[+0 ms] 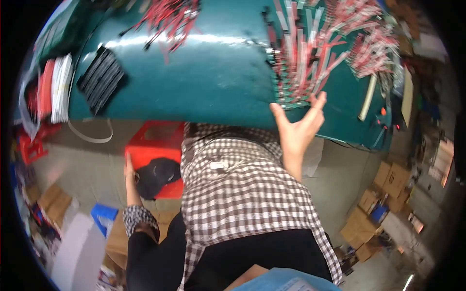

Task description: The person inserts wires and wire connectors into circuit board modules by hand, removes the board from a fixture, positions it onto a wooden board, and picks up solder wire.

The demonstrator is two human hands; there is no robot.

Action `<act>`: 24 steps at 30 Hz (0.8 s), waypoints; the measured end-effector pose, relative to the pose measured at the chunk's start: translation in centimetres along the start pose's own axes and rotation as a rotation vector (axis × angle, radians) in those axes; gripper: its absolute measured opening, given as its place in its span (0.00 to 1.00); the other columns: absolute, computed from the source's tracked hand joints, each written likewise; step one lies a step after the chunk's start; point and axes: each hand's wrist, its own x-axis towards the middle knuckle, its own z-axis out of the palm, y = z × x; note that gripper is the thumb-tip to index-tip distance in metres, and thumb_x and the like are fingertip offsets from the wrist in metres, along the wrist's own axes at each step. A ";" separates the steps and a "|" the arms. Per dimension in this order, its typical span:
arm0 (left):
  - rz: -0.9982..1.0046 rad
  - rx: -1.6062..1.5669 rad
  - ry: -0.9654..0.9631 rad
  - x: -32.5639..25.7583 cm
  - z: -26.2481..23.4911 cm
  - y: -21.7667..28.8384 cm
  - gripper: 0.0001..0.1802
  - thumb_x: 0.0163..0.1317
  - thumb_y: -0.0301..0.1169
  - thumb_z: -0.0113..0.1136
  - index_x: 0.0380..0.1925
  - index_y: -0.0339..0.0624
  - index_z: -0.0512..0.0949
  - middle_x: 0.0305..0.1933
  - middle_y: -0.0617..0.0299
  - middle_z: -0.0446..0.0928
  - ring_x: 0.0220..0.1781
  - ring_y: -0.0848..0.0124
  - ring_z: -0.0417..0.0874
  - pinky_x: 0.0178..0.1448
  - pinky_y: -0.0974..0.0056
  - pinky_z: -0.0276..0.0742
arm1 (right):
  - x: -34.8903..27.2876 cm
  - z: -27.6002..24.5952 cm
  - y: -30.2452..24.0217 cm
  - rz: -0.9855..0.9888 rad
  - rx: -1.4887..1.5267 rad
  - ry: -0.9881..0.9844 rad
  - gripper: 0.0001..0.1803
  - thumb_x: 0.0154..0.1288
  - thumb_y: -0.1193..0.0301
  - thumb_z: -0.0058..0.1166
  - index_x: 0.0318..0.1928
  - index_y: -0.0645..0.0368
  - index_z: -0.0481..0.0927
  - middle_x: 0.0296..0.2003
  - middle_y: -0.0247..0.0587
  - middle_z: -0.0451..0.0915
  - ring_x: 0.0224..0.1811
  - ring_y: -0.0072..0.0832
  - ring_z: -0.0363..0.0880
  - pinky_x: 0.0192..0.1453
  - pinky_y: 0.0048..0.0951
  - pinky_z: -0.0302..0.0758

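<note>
wire bundle (296, 72) lengthwise toward table edge

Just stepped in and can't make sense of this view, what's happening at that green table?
A person in a checked shirt stands at a green table. The right hand is open, palm up, at the table's near edge, just below a heap of red and white wire pieces. The left hand hangs low by a red stool bearing a black cap. Neither hand grips anything. Black strips lie farther left.
</note>
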 end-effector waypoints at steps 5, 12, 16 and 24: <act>0.109 0.203 0.058 1.5 0.4 1.2 0.59 0.56 0.77 0.37 0.62 0.28 0.70 0.64 0.38 0.71 0.67 0.49 0.71 0.70 0.50 0.64 | -0.1 -0.2 -0.1 0.017 0.014 0.027 0.64 0.42 0.50 0.76 0.72 0.66 0.51 0.59 0.55 0.70 0.62 0.50 0.65 0.68 0.51 0.58; 0.225 0.398 0.203 -2.2 0.2 4.7 0.54 0.58 0.74 0.41 0.61 0.30 0.71 0.62 0.39 0.73 0.65 0.49 0.73 0.68 0.51 0.66 | 0.1 -0.3 -0.4 0.013 0.045 0.020 0.64 0.43 0.49 0.74 0.72 0.67 0.50 0.59 0.55 0.69 0.61 0.48 0.65 0.69 0.53 0.55; 0.324 0.515 0.292 -5.7 -0.5 8.0 0.49 0.60 0.70 0.45 0.60 0.33 0.73 0.60 0.40 0.75 0.63 0.48 0.75 0.66 0.51 0.68 | 0.4 -0.6 -0.2 0.013 0.049 0.019 0.65 0.42 0.50 0.75 0.73 0.67 0.49 0.58 0.55 0.69 0.59 0.48 0.66 0.68 0.52 0.56; 1.639 0.239 -0.194 -35.4 4.2 21.5 0.08 0.59 0.25 0.66 0.39 0.39 0.83 0.34 0.57 0.83 0.30 0.66 0.84 0.34 0.67 0.78 | 0.5 -0.8 0.0 0.009 -0.008 -0.012 0.65 0.43 0.52 0.75 0.73 0.65 0.48 0.60 0.56 0.69 0.61 0.47 0.64 0.67 0.50 0.57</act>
